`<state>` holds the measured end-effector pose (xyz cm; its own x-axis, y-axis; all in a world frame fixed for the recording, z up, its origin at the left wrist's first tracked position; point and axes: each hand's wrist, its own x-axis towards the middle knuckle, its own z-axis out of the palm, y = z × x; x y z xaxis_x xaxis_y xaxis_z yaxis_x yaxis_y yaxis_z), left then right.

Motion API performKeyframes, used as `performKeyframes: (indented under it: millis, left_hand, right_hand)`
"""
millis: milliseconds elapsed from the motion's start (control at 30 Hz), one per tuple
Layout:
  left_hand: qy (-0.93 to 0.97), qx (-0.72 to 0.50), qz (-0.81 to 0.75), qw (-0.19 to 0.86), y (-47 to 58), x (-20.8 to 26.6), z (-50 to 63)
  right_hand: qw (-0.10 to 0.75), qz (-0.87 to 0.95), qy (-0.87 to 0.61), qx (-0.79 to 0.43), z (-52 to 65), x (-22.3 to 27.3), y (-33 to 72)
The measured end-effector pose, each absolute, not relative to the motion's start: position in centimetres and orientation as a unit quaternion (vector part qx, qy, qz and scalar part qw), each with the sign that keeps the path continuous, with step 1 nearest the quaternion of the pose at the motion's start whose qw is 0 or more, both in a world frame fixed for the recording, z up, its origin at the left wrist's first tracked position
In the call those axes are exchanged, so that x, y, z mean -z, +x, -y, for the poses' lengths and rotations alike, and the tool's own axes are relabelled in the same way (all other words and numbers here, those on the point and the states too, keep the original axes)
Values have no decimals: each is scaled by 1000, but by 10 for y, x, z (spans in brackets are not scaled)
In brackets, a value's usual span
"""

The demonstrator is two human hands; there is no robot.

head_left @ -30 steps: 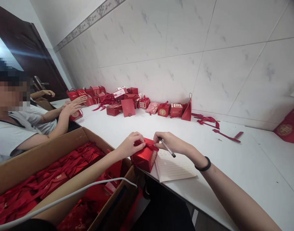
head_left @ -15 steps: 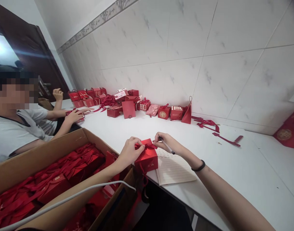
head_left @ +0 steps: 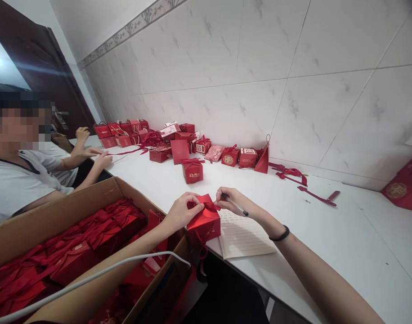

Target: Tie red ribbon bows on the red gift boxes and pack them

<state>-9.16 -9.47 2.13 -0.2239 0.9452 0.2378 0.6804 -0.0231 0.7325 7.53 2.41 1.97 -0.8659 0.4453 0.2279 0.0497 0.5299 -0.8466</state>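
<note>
A small red gift box (head_left: 206, 222) with gold lettering stands at the table's front edge, a dark red ribbon (head_left: 211, 206) across its top. My left hand (head_left: 187, 209) is closed in a pinch on the ribbon at the top of the box. On the other side, my right hand (head_left: 231, 200) pinches the ribbon's right end, with a pen (head_left: 235, 205) also held between its fingers. Beneath the right hand and beside the box lies an open lined notebook (head_left: 248, 238) with some writing on it.
A cardboard carton (head_left: 101, 186) full of red ribboned boxes stands at my left, a white cable (head_left: 125, 261) crossing it. More red boxes (head_left: 230, 156) line the wall. One ribboned box (head_left: 193, 172) stands mid-table. Loose ribbons (head_left: 319, 197) lie right. A co-worker (head_left: 30, 180) sits left.
A ribboned red box now stands mid-table, where there was none before. The co-worker's hands have drawn back left and handle a ribbon. My hands keep nearly the same place on the box's ribbon.
</note>
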Motion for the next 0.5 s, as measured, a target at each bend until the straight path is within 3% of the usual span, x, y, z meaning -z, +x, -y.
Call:
performKeyframes:
  millis: [500]
  left_hand:
    - [567, -410, -693, 170, -90, -13, 92]
  right_hand:
    - [138, 879, -192, -413, -11, -40, 86]
